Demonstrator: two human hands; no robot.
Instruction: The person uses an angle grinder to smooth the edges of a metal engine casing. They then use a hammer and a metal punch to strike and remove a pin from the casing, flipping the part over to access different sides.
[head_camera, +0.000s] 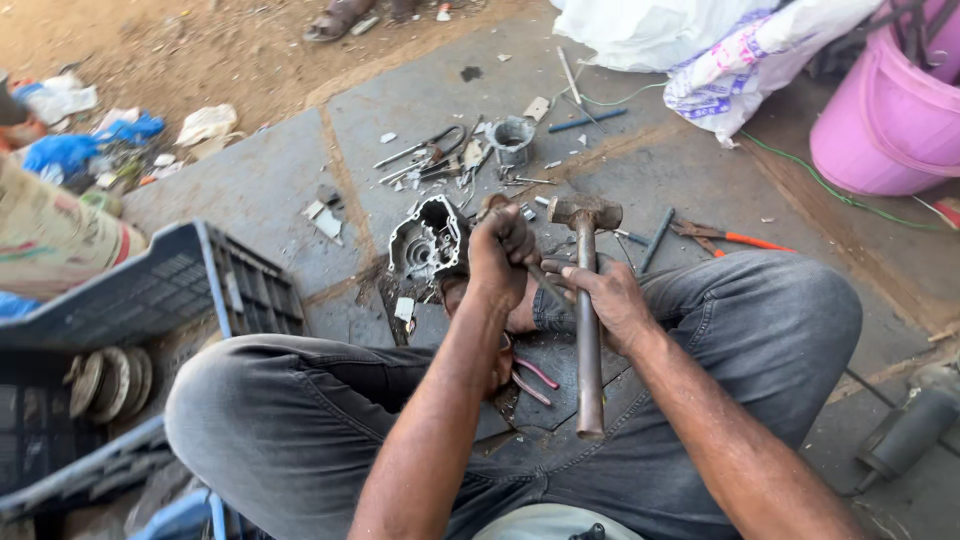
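Right hand: the right hand (615, 305) is closed around the metal shaft of a hammer (587, 300), gripping it partway down.
Hammer: its rusty head points away from the person, just beyond the right hand's fingers; the free end of the shaft hangs toward the person, between the knees.
Left hand: the left hand (503, 255) is clenched in a fist around a small dark part (490, 205), of which only the top shows above the knuckles; what kind of part it is cannot be told.
Between the hands: the two hands sit just beside each other, the hammer shaft crossing right of the left fist.
Under the left wrist: red-handled pliers (528, 375) lie on the stone floor (260, 190), partly hidden by the forearm.
Left of the left hand: a grey metal engine cover (428, 240) lies open side up, near the fist.
Beyond the hands: a small metal cup (512, 140), loose pins and scissors-like tools are scattered on the floor.
Right of the right hand: orange-handled pliers (725, 235) and a dark rod (656, 240) lie beyond the right knee.
Far left: a blue plastic crate (150, 290) holds round metal discs (108, 380).
Far right: a pink bucket (885, 120) stands well apart from the hands.
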